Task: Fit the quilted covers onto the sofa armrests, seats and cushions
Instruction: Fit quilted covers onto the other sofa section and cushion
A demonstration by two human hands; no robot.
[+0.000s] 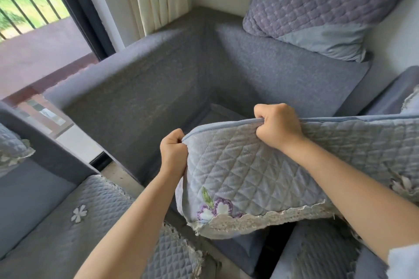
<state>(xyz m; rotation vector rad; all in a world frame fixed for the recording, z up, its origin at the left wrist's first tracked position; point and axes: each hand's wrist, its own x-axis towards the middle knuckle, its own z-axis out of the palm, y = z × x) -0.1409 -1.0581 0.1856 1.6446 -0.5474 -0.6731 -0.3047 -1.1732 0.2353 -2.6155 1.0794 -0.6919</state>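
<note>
Head view shows both hands clamped on the piped top edge of a pale blue quilted cover with lace hem and purple embroidered flower (249, 172): the left hand (173, 150) grips its corner, the right hand (277, 127) grips further along, a little apart. Behind the cover, the dark grey fabric sofa armrest (136, 79) and backrest enclose an open corner well. A blue-and-purple quilted pillow (317, 11) leans above. The cover's right end is cut off.
</note>
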